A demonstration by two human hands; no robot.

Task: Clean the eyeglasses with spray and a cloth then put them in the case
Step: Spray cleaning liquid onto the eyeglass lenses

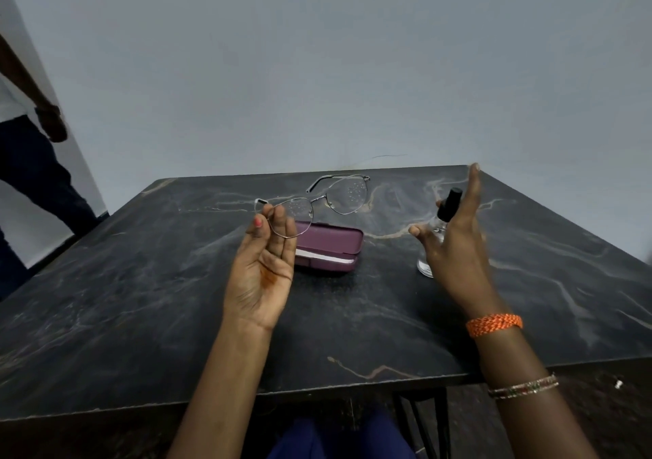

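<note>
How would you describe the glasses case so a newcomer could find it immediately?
On the dark marbled table, look just beyond the left hand holding the eyeglasses. The case lies flat there, left of the clear spray bottle. It is the only maroon, oblong thing, with a pale strip along its front seam.

dark marble table [141, 300], purple case [331, 247], spray bottle [432, 250]

A dark marbled table [141, 300] stands near another person [31, 148].

Dim even light, soft shadows, wide-angle bending (strongest at edges)
</note>
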